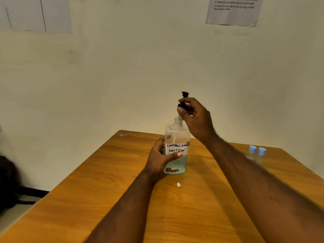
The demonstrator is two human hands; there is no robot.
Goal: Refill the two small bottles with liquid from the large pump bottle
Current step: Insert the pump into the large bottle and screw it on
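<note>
The step in hand is judged to be the opening of the large pump bottle [177,135]. The black pump head [184,100] is seen raised clear of the open neck [178,122] and directly above it, so the unscrewing appears done. The pump head is pinched at its collar by the curled thumb and fingertips of the right hand [197,120], which is closed on it and on nothing else. Whether the dip tube is wholly free of the neck cannot be told. The bottle is gripped about its labelled middle by the left hand [159,158], with the thumb laid across the front of the label and the fingers wrapped behind. It is held upright on the table [184,216], just below the right hand. The two small bottles [252,150], blue caps on, are stood side by side well to the right of the right hand, beyond its forearm, and are touched by neither hand. Next, the pump would need to be drawn straight up until free and set down. A small bottle would then have to be fetched and uncapped. No filling is judged to have begun.
</note>
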